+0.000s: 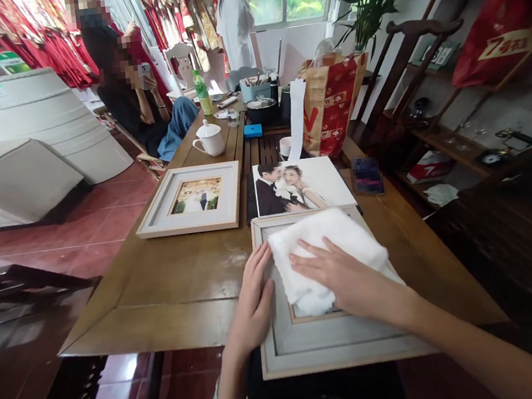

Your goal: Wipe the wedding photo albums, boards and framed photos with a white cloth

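A large pale picture frame (283, 351) lies flat at the near edge of a wooden table (180, 286). A white folded cloth (329, 243) rests on its glass. My right hand (342, 274) lies flat on the cloth, fingers stretched out and pressing it down. My left hand (253, 297) rests along the frame's left edge, fingers extended and touching the frame. Just beyond the frame lies an unframed wedding photo print (300, 186).
A second framed photo (191, 198) lies to the left. Farther back stand a white lidded cup (210, 138), a green bottle (202, 92), a blue box (252, 130) and a red-and-tan bag (332, 105). A seated person (138, 92) holds a phone; shelves stand at right.
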Motion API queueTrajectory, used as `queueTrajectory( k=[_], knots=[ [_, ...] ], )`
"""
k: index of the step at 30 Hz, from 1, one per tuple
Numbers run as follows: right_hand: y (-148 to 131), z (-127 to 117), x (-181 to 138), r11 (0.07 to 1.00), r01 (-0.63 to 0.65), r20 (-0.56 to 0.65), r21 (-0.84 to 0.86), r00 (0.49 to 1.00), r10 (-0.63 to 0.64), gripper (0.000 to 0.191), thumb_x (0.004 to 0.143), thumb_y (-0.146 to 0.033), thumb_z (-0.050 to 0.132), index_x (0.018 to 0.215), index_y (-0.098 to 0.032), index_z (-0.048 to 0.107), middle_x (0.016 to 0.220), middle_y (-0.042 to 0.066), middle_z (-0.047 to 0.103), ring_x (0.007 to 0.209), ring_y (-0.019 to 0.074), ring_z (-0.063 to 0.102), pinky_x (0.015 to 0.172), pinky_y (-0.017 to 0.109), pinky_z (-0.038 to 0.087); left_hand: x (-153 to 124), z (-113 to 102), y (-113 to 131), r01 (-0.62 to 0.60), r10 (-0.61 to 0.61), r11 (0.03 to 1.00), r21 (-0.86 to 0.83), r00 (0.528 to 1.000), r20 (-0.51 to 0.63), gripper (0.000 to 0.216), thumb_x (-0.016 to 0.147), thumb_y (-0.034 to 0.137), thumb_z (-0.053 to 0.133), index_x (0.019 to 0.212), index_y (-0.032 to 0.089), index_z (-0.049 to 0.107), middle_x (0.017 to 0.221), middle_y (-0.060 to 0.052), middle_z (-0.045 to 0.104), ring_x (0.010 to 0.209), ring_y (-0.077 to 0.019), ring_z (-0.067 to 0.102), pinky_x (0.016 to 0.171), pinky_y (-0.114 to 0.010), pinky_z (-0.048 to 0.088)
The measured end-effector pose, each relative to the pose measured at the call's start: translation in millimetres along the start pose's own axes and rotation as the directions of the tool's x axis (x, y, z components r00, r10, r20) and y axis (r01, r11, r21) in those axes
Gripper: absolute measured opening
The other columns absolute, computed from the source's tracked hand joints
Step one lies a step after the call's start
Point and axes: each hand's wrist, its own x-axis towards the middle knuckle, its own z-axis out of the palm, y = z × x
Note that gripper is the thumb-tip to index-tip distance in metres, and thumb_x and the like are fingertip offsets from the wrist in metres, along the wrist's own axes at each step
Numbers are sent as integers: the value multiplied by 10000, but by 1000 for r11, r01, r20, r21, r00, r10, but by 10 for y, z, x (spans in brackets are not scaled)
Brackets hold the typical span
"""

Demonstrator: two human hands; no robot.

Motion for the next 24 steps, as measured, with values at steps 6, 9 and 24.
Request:
queueTrajectory(
  k=[6,9,24],
  knots=[
    [-544,136,-369,992,92,76,91,992,-99,690,676,-13,514,1360,-92,486,1436,150,493,1395,370,308,1082,606,342,-1,-3,3,-1,1,1000,3,1000,3,498,1004,190,341,1474,353,321,1579,0,281,1478,-210,174,1215,-471,149],
    [-617,140,-471,974,151,130,170,976,-174,505,782,-53,492,1271,-147,578,1375,101,567,1336,359,419,1023,585,431,0,-5,2,-1,1,1000,8,1000,7,493,1004,202,353,1472,354,329,1576,-2,291,1478,-212,177,1215,-468,153],
    [-472,-2,-221,991,0,41,133,999,-5,669,664,3,523,1327,-88,522,1411,145,526,1411,350,281,1138,558,257,-11,6,-3,35,-35,999,-5,999,-12,443,1022,269,320,1459,331,362,1574,-10,305,1476,-207,191,1211,-480,150]
  ],
)
